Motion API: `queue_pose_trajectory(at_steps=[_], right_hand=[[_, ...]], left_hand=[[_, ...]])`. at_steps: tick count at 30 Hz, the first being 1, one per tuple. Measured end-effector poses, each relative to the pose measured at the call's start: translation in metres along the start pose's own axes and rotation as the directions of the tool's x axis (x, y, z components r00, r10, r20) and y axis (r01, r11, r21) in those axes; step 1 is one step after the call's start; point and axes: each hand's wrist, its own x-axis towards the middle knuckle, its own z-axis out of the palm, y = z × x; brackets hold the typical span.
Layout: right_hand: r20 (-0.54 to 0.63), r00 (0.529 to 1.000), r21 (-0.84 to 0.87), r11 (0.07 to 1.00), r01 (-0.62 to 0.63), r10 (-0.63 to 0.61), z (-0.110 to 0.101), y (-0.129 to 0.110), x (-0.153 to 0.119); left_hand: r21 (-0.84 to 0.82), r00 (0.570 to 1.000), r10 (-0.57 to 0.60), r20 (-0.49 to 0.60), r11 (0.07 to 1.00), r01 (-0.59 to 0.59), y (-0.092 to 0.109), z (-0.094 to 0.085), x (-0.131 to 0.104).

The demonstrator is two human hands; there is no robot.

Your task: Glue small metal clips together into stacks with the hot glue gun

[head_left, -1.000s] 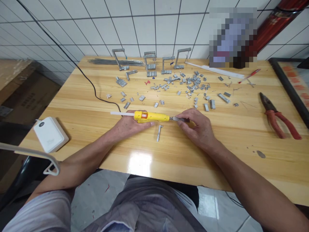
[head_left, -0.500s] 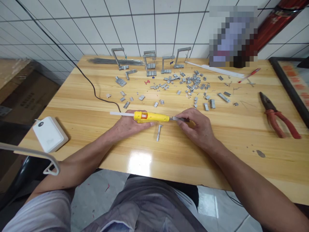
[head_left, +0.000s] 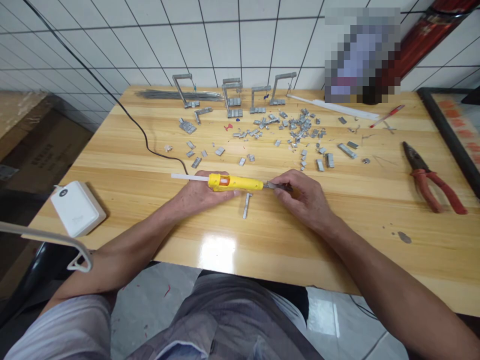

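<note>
My left hand [head_left: 198, 196] is wrapped round a yellow glue gun [head_left: 240, 182], which lies level and points right. A white glue stick [head_left: 183, 176] juts out of its back end. At the gun's nozzle, my right hand [head_left: 302, 192] pinches a small dark grey metal piece [head_left: 282, 186] between thumb and fingers; the piece appears to meet the tip. Just below the gun, a thin grey strip with a short bent end [head_left: 246, 206] lies on the wooden table [head_left: 277, 250].
Several grey frames [head_left: 232, 100] stand at the back, with many small grey pieces [head_left: 302, 125] scattered before them. Red-handled pliers [head_left: 423, 177] lie at the right. A white box-shaped device [head_left: 78, 208] sits at the left, near a black cable [head_left: 142, 131].
The metal piece in my right hand has tilted slightly at the nozzle, and my right fingers have shifted a little. The glue gun has hardly moved.
</note>
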Motion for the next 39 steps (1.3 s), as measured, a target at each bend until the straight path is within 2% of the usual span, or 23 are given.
queue_pose_trajectory(at_steps=[15, 26, 31, 39], right_hand=[[0.047, 0.990, 0.087, 0.986, -0.140, 0.136, -0.001, -0.002, 0.001], [0.031, 0.992, 0.077, 0.989, -0.127, 0.125, -0.001, -0.001, 0.000], [0.035, 0.991, 0.064, 0.989, -0.133, 0.131, -0.002, -0.001, 0.000], [0.010, 0.993, 0.080, 0.990, -0.119, 0.119, -0.002, -0.002, 0.001]], left_hand=[[-0.029, 1.000, -0.019, 0.020, 0.999, 0.020, 0.003, 0.000, 0.000], [0.002, 0.997, -0.070, 0.029, 0.998, 0.070, 0.017, -0.001, -0.005], [0.004, 0.997, -0.063, 0.041, 0.998, 0.063, 0.014, -0.002, -0.005], [0.009, 0.999, -0.044, -0.002, 0.999, 0.044, 0.006, -0.004, -0.003]])
